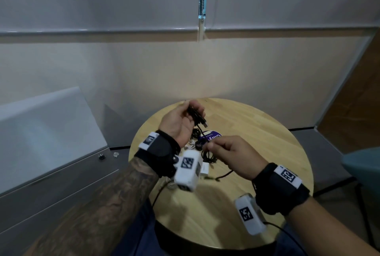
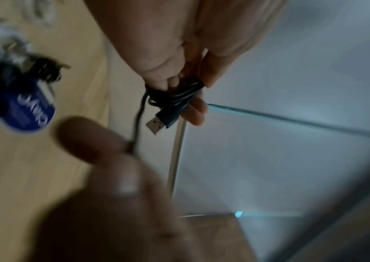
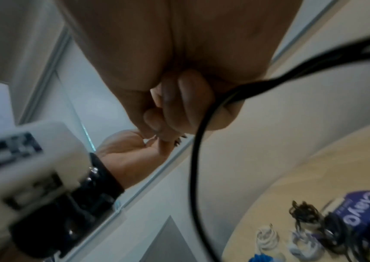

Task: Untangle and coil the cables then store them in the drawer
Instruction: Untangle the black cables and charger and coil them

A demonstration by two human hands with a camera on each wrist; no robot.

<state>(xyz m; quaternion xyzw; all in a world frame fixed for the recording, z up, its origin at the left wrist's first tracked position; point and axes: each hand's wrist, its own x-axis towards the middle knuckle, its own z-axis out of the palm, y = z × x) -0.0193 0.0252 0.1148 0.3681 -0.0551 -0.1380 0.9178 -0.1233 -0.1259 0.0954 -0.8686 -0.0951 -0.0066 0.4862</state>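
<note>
Above the far part of the round wooden tabletop (image 1: 257,153), a black USB cable (image 1: 197,114) is gathered into a bundle of several loops inside the left hand (image 1: 181,122), whose fingers and thumb curl round the loops; the left wrist view shows the cable's metal USB plug (image 2: 157,122) jutting free below the fingertips (image 2: 196,113). One strand leaves the bundle and runs toward the right hand (image 1: 232,153), which pinches it between thumb and curled fingers, just beside and slightly nearer than the left hand; in the right wrist view this strand passes under the bent fingers (image 3: 188,101) and hangs down in a long curve. On the tabletop beneath and between the two hands lies a pile of remaining cables (image 1: 205,153), black and white ones mixed, partly hidden by the wrists; how they interlace cannot be told. Touching this pile is a round dark-blue label (image 1: 211,137) bearing white lettering. A small white block (image 1: 204,168) lies at the near edge of the pile. Left of the tabletop stands a grey cabinet (image 1: 51,153) with drawer fronts (image 1: 61,190) and a small round lock (image 1: 101,156).
</note>
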